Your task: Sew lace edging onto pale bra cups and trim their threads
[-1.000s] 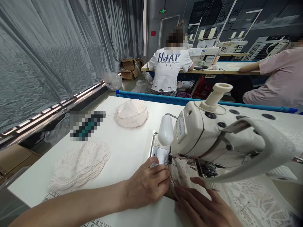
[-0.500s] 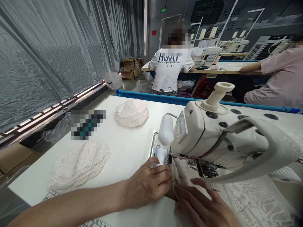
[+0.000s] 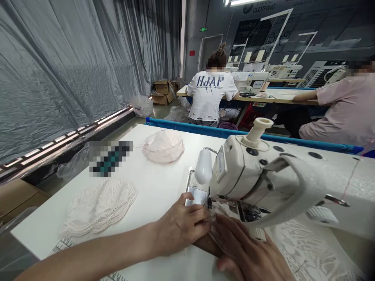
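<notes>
A: While the left hand (image 3: 178, 228) stays planted by the needle (image 3: 209, 203), what has shifted in the last second?

B: The right hand (image 3: 246, 253) has slid forward. A moment ago a strip of lace showed between the two hands. Now its fingertips touch the left's, right under the head of the machine (image 3: 263, 175).

A: What does that mean for the sewing?

B: I judge the lace (image 3: 307, 249) is pinned tighter at the needle, with both hands steering the same small stretch.

A: How do the hands sit?

B: The right lies flat and spread on the lace, gripping nothing. The left is knuckles-up with its fingers bent and its tips at the lace edge. Whether it pinches the lace I cannot tell.

A: And where does the lace lie?

B: On the counter (image 3: 158, 183), running from the needle back beneath the right hand and off to the right.

A: Any writing?

B: "HJAF" is printed across a person's white T-shirt (image 3: 208, 95) at the next counter, with a line below it too small to read. "CLOTHING" stands on the far wall (image 3: 263, 7). The green sign (image 3: 202, 29) over the door is unreadable, and so are the figures on the ruler marks (image 3: 63, 245) at the counter's near edge.
</notes>
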Demonstrator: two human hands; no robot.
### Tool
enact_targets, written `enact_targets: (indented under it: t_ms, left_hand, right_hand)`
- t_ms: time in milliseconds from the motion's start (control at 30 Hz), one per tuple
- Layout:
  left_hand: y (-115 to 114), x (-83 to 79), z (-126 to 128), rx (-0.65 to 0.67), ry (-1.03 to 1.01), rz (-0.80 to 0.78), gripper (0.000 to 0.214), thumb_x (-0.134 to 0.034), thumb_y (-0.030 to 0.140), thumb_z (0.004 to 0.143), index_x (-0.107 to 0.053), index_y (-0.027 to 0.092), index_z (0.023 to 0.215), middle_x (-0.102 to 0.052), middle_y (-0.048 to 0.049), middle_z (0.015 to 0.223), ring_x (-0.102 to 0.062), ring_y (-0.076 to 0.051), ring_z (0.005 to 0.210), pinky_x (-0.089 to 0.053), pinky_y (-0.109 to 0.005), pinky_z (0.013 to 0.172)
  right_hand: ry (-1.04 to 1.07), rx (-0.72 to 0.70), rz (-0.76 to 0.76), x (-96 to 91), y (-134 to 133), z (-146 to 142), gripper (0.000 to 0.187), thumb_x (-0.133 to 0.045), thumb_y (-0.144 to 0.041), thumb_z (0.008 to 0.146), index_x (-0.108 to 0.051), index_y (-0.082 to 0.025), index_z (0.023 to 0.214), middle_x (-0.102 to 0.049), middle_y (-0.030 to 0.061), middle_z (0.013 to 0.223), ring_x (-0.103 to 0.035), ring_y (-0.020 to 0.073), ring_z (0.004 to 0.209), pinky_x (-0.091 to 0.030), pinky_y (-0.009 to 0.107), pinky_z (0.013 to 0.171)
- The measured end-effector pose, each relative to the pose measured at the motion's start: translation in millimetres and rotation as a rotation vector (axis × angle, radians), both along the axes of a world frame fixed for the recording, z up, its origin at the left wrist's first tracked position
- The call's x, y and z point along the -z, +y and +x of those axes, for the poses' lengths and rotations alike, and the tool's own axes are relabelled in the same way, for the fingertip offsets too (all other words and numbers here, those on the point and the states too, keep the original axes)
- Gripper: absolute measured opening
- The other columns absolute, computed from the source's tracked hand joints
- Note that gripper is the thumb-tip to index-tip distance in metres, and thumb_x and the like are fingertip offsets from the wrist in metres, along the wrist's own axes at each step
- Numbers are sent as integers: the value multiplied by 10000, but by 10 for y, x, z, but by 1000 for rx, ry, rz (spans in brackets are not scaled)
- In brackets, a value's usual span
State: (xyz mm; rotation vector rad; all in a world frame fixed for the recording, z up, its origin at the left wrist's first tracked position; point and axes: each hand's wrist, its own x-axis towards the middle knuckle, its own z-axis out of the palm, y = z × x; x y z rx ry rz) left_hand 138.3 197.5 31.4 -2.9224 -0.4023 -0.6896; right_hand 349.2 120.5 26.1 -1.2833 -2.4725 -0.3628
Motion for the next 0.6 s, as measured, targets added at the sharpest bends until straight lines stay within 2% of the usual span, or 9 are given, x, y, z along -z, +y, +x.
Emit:
enact_targets:
  t_ms: [200,333,433,533,600]
  left_hand:
    - [163,41,-10,23,-13,-97,232,-380,113,936,-557,158,1080,-621,-66,1051,-588,-107,831,-260,-417,1003]
    - [195,45,-6,23,-11,-103,253,-346,126,948,-545,159,1102,-611,-76,1071,-595,-111,852,-252,-421,1016]
    - [187,58,-18,20,7,-84,249,-354,130,947,-532,154,1119,-607,-80,1075,-594,-117,884,-239,-431,1034]
    - [170,72,-44,21,22,-49,260,-366,111,939,-510,143,1154,-603,-91,1086,-580,-130,964,-226,-442,1051]
    - [162,78,-62,25,29,-28,272,-378,100,933,-495,136,1177,-597,-101,1107,-556,-145,1040,-222,-452,1058]
  right_hand:
    - [-129,13,143,55,84,-17,522,-258,-508,965,-573,-149,1177,-699,126,1060,-678,213,789,-407,394,823]
    - [-192,43,244,27,114,-56,514,-193,-426,993,-580,-134,1163,-696,136,1064,-680,217,795,-403,408,806]
    - [-253,28,296,18,83,-48,525,-204,-434,988,-597,-123,1142,-683,144,1094,-674,244,823,-400,433,773]
    - [-291,-23,286,4,10,-15,529,-239,-454,981,-614,-110,1126,-681,133,1105,-667,248,836,-407,432,742]
    - [-277,-74,213,-5,-42,8,492,-278,-451,977,-628,-128,1104,-695,94,1085,-663,216,847,-417,403,750]
